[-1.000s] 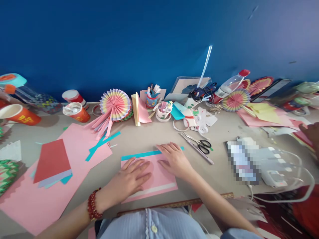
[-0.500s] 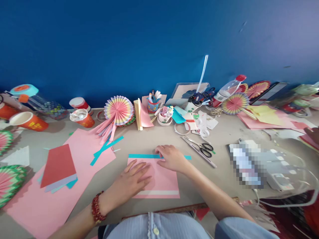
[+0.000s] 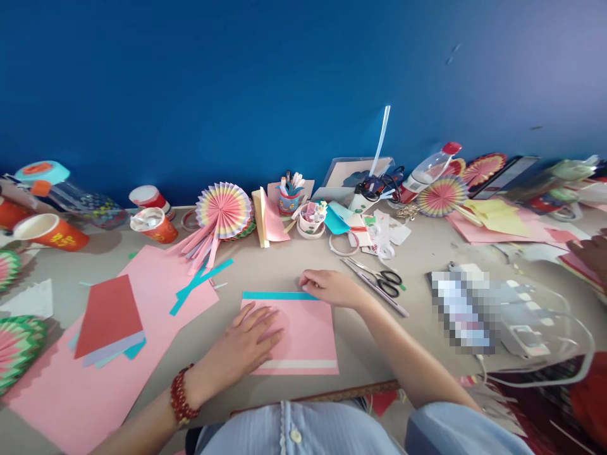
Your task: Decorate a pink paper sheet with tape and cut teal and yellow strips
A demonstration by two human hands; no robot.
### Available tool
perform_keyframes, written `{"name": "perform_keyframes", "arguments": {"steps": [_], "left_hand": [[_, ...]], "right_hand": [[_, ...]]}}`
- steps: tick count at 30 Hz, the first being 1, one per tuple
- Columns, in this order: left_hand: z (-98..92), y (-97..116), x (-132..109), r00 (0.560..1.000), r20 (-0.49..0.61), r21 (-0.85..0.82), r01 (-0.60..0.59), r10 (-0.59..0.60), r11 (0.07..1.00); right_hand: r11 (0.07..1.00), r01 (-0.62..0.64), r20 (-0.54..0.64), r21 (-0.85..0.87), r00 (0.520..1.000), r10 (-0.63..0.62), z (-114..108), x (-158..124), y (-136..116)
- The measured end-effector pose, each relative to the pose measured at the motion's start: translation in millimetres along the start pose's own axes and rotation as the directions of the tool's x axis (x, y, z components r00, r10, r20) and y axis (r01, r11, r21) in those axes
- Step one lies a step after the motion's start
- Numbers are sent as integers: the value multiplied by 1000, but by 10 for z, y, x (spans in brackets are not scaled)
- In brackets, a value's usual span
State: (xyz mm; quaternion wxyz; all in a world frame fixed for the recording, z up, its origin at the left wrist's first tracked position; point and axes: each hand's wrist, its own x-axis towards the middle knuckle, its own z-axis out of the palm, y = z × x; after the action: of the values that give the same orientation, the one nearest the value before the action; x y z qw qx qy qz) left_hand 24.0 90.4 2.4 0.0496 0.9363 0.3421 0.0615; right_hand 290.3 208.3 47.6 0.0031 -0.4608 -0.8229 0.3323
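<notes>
A pink sheet of paper [image 3: 303, 328] lies flat in front of me, with a blue paper strip [image 3: 270, 295] along its far edge and a white strip [image 3: 303, 364] along its near edge. My left hand [image 3: 249, 338], a red beaded bracelet on its wrist, rests spread on the sheet's left part. At the far right corner is my right hand [image 3: 329, 287], its fingers curled closed over the blue strip's right part. What those fingers hold, if anything, is hidden.
Scissors [image 3: 379, 277] and a pen [image 3: 379, 292] lie to the right, beside a phone [image 3: 462, 313] with a cable. Left are a large pink sheet [image 3: 161, 297], red paper [image 3: 111, 313] and crossed blue strips [image 3: 202, 286]. Folded paper fans [image 3: 224, 212], cups [image 3: 154, 225] and a bottle [image 3: 429, 170] line the wall.
My right hand has curled its fingers closed. The blue strip's end, which stuck out past the sheet on the right, no longer shows. My left hand stays spread on the sheet.
</notes>
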Motion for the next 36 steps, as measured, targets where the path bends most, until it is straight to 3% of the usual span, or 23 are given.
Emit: {"name": "perform_keyframes", "arguments": {"steps": [8,13,15,18,20,22,29,33,36], "left_hand": [[-131,1,-58,998,47,-116,48,-42,992],[-241,23,160,993,21,-380,116,-117,917],[-262,31,353,981,16,-553,168,-191,816],[-244,18,692,934,81,-798,270,-349,538],[-208,-8,890,912,174,-899,302,-372,318],[-166,-41,1028,906,192,-932,289,-377,219],[-40,-121,1132,908,171,-914,292,-382,283],[2,-124,1121,920,131,-867,287,-370,408],[0,-125,1104,921,75,-797,286,-381,533]], "right_hand": [[995,-70,-80,71,994,76,-187,-248,466],[977,-80,-226,198,966,125,-66,-400,730],[969,-68,-291,236,947,137,14,-423,691],[964,-53,-385,259,910,153,123,-419,485],[964,-46,-436,261,886,160,188,-397,311],[965,-35,-454,261,877,155,257,-367,161],[963,23,-419,269,903,95,499,-291,16],[945,96,-372,314,928,29,515,-335,67],[937,148,-394,315,919,-12,495,-404,131]]}}
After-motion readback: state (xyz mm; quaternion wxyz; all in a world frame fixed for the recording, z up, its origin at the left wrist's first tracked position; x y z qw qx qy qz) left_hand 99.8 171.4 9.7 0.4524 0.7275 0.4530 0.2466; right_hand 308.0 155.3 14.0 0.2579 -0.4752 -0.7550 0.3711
